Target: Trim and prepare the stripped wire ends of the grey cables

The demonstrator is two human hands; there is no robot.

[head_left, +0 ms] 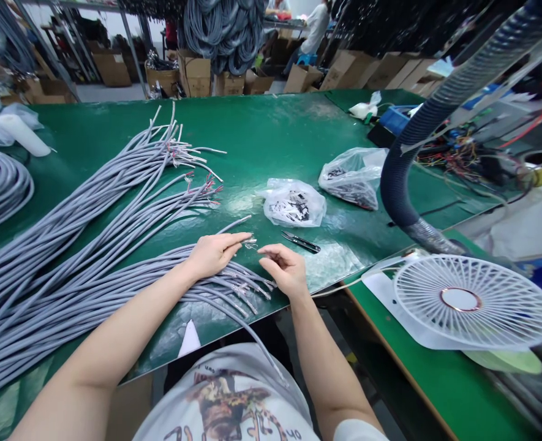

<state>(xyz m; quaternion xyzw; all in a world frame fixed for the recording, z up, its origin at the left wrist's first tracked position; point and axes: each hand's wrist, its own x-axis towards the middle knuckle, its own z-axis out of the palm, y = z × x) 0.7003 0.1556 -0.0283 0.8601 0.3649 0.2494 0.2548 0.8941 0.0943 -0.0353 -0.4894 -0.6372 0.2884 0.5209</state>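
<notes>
1. Left hand (213,254): fingers closed, pinching a stripped grey cable end (248,243), held clear of the bundle so I can see the bared wires.
2. Right hand (283,269): fingertips pressed together just beside that end; any strand held: cannot tell.
3. Black-handled wire snips (301,242): near the right hand, within easy reach.
4. Grey cables (68,288): fanned across the green table (271,135), ends spread for single picking.
5. Clear plastic bag of small parts (293,205): just beyond the snips.

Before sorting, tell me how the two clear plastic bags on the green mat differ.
The nearer bag holds mostly white-and-black pieces; the farther bag looks mostly dark. The nearer bag looks rounder, the farther bag longer. Both are clear plastic lying on the green mat.
</notes>
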